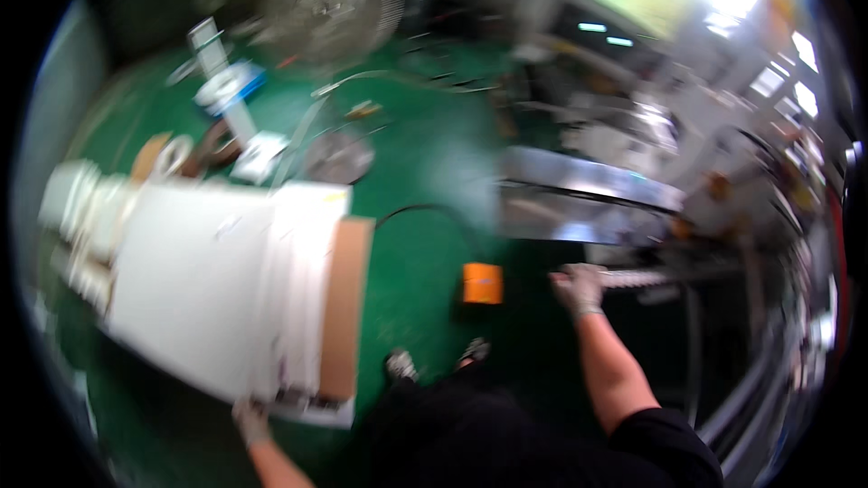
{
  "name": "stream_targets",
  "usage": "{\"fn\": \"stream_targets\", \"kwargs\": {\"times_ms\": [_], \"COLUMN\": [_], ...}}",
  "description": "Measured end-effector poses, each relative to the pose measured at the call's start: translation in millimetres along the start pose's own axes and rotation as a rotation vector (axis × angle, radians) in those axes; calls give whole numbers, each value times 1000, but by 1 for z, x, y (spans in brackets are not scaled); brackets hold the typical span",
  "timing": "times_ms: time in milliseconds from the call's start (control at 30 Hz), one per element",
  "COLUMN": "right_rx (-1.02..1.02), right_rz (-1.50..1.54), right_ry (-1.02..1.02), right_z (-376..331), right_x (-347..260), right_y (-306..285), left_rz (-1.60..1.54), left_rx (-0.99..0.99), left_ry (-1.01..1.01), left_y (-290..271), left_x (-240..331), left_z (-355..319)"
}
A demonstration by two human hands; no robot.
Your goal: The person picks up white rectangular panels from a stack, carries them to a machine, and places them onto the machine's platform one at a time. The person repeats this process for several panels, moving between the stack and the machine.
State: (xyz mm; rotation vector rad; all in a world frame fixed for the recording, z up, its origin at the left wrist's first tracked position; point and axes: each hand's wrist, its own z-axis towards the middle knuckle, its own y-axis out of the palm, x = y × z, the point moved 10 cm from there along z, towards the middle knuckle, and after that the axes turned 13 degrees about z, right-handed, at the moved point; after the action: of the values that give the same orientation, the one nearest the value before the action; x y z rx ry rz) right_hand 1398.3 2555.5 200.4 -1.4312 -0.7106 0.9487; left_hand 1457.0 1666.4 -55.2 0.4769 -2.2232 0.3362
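My right hand [580, 289], in a pale glove, reaches forward beside the machine at the right. Its fingers look curled, but blur hides what they hold, if anything. A white ribbed strip [637, 278] runs right from beside this hand; I cannot tell whether they touch. At the lower left, my left hand [251, 419], also gloved, is at the near edge of a white-topped table [199, 280]. Its fingers are smeared, so their grip is unclear. White sheets [303, 280] and a brown cardboard piece [346, 307] lie along the table's right side.
An orange box-shaped pedal [482, 284] with a black cable sits on the green floor [416, 172] ahead of my feet. A shiny metal machine bed [579, 190] juts in from the right. Farther back stand a large round fan [330, 4] and a grey disc [339, 155].
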Motion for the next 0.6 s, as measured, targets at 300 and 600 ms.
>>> {"fn": "stream_targets", "kwargs": {"times_ms": [300, 600], "right_rx": [-83, -81], "right_rz": [10, -20], "right_ry": [120, 137], "right_z": [-6, -10], "right_x": [23, 25], "right_y": [8, 10], "left_rz": [48, 12], "left_rx": [-8, 24], "left_ry": [-269, -217], "left_y": [-33, -22], "left_x": [-6, -66], "left_z": [58, -42]}}
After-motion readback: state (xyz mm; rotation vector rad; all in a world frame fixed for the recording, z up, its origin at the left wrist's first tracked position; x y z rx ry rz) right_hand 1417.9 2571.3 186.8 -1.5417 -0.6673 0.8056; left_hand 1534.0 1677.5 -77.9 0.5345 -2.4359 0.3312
